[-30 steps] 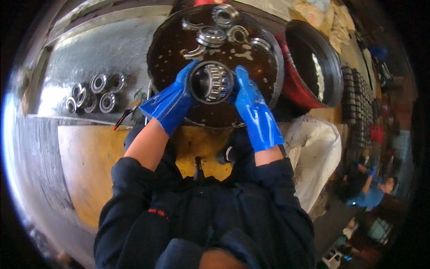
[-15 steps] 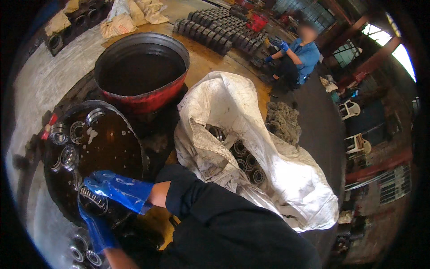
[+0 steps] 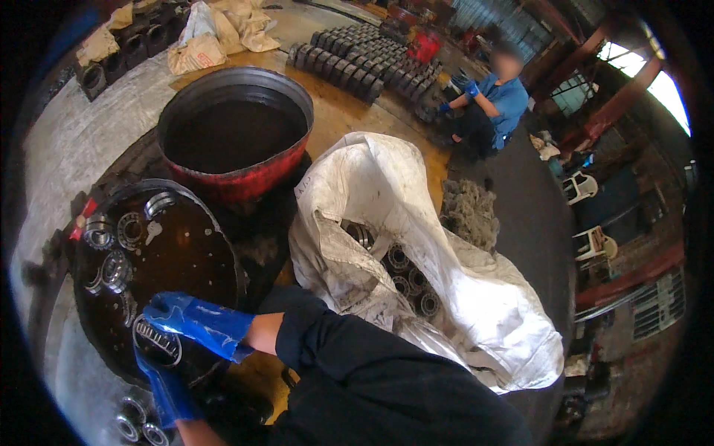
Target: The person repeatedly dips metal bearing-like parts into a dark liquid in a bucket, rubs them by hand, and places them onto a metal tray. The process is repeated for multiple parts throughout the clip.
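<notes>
Both my hands wear blue rubber gloves and hold one roller bearing (image 3: pixel 158 343) over the near part of a round basin of dark brown liquid (image 3: pixel 190 245). My right hand (image 3: pixel 190 321) curls its fingers over the bearing's upper side. Around the lower side closes my left hand (image 3: pixel 166 390), its fingertips partly hidden. The row of rollers shows on the bearing's face. Several other bearings (image 3: pixel 116 271) sit in the liquid along the basin's left side. More bearings (image 3: pixel 134 422) lie on the floor below the basin, beside my left hand.
Behind the basin stands a red tub (image 3: pixel 238 175) of dark liquid. A white woven sack (image 3: pixel 372 171) with bearings (image 3: pixel 416 282) inside is right of my arm, a grey fibrous heap (image 3: pixel 470 212) beyond it. A co-worker (image 3: pixel 494 104) crouches near rows of dark metal parts (image 3: pixel 368 59).
The whole scene has dropped slightly in the picture. Both hands keep hold of the bearing, whose roller side now shows a little more plainly. The co-worker's hands have shifted slightly.
</notes>
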The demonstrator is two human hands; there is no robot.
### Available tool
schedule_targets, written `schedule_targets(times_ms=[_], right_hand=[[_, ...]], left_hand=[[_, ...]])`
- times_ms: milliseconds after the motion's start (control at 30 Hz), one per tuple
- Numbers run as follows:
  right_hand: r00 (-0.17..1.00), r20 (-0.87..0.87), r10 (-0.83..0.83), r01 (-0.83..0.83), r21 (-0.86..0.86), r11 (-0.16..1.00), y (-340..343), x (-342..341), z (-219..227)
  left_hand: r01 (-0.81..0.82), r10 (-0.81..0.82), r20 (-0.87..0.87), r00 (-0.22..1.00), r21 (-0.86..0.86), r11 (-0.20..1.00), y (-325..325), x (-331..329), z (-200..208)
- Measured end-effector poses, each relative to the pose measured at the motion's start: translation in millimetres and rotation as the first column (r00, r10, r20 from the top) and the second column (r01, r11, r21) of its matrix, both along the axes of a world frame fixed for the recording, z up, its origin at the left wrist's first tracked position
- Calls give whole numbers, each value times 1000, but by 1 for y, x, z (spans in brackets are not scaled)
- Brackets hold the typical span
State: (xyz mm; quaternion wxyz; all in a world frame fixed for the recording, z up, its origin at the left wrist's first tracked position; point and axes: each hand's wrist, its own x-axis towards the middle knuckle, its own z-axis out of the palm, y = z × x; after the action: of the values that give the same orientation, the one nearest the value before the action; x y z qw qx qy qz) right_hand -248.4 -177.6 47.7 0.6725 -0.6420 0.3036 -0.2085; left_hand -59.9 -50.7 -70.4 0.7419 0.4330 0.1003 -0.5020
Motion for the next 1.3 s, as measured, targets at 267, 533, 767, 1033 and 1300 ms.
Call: schedule_targets(times_ms=[267,533,767,1033,1300], right_hand=[[952,307,-1,-125,391,912,6,-56,51],[940,332,75,-211,397,893,11,-55,56],[984,163,77,-120,274,954,-4,-90,83],[966,136,218,-219,-7,976,6,-28,49],[996,84,-27,-15,462,887,-6,21,-44]], left_hand=[[63,-62,25,998,-59,996,-3,-30,26],[112,-105,97,990,-68,991,-17,-40,45],[133,-125,97,987,-80,988,-36,-73,55],[116,-100,312,945,-34,993,11,-65,93],[127,-108,128,986,-150,981,14,-54,63]])
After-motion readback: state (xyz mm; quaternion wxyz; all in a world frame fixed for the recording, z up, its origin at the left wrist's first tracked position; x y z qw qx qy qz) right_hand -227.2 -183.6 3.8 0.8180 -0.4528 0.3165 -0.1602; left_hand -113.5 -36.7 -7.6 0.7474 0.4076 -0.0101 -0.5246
